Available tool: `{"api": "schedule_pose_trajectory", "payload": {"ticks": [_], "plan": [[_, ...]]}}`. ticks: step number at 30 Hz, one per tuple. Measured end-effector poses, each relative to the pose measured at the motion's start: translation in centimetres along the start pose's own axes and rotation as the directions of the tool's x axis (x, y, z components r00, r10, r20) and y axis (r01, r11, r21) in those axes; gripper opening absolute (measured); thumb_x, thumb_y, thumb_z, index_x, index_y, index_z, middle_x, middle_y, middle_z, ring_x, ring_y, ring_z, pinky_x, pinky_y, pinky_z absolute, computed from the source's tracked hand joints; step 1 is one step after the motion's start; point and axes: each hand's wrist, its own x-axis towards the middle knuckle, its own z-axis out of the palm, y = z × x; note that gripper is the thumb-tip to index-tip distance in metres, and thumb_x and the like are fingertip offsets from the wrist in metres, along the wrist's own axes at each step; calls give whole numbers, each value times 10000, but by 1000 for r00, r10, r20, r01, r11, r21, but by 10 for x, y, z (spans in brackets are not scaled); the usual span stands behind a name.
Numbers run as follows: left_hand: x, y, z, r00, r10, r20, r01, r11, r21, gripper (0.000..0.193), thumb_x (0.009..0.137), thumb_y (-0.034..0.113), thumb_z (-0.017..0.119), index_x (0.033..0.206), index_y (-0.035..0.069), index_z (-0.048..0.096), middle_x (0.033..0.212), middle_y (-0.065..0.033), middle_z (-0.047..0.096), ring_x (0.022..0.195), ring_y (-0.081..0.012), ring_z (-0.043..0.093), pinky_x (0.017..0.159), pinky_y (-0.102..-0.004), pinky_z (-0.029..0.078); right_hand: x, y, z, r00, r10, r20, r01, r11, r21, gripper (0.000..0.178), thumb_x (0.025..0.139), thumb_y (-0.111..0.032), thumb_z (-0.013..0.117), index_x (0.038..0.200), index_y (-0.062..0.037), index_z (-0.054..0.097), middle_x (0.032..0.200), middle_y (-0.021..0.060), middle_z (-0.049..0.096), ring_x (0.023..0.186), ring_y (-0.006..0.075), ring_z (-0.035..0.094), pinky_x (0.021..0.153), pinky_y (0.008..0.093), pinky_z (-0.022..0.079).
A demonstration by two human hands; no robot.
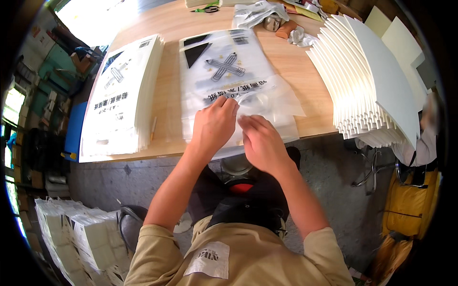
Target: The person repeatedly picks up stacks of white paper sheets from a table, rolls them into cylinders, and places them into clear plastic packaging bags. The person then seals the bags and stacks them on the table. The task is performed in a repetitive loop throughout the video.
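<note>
In front of me lies a stack of clear printed plastic bags [195, 71], marked with crossed pencils and dark corner triangles. The film of the top plastic bag [279, 95] is lifted and creased at its near end. My left hand [214, 123] is closed, pinching this film between bent fingers. Close beside it, my right hand [261, 142] has its fingers curled together at the bag's near edge; its fingertips are partly hidden and slightly blurred.
On the left stands a thick stack of filled paper packs [121, 102]. White sheets [353, 81] sit in a tall fanned pile at the right. Scissors [205, 9], a tape roll [272, 22] and crumpled plastic [257, 13] lie far back. Wrapped bundles [86, 233] stand on the floor at lower left.
</note>
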Motion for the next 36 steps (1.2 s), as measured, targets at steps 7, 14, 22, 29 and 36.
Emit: {"api": "schedule_pose_trajectory", "payload": {"ticks": [7, 14, 22, 29, 36], "plan": [[-5, 11, -2, 986, 163, 20, -164, 984, 66, 72, 812, 53, 635, 872, 92, 627, 779, -52, 604, 616, -283, 621, 530, -374, 504, 45, 39, 27, 907, 246, 341, -279, 959, 52, 624, 898, -165, 561, 1455, 14, 342, 1428, 278, 441, 1282, 417, 477, 1067, 401, 407], [-13, 49, -17, 958, 288, -9, -287, 951, -114, 116, 790, 8, 650, 886, 67, 620, 792, -68, 588, 650, -270, 626, 555, -374, 505, 94, 92, 69, 997, 77, 31, -81, 982, 172, 309, 857, -184, 591, 1082, 23, 635, 1098, 245, 652, 1000, 393, 628, 822, 433, 512], [-17, 42, -40, 992, 99, -77, -109, 986, -127, 42, 858, 34, 652, 884, 58, 627, 773, -71, 600, 599, -273, 604, 529, -364, 493, 98, 113, 102, 970, -128, -207, 83, 974, -212, 314, 833, -132, 620, 1122, -16, 660, 1237, 197, 619, 958, 294, 664, 776, 402, 535], [-17, 69, -47, 974, 208, -92, -224, 950, -219, 71, 835, 18, 660, 883, 56, 622, 759, -63, 586, 610, -262, 607, 528, -358, 497, 137, 117, 59, 961, 5, -276, -8, 1000, -10, 320, 841, -142, 617, 1134, -20, 653, 1233, 205, 617, 961, 306, 661, 779, 406, 534], [-34, 88, -50, 952, 305, 19, -292, 926, -238, 122, 785, -21, 653, 866, 56, 606, 738, -56, 544, 606, -235, 598, 519, -359, 491, 167, 120, 41, 943, 30, -333, -40, 999, -22, 326, 848, -153, 614, 1146, -23, 645, 1228, 213, 616, 963, 317, 657, 783, 411, 534]]}}
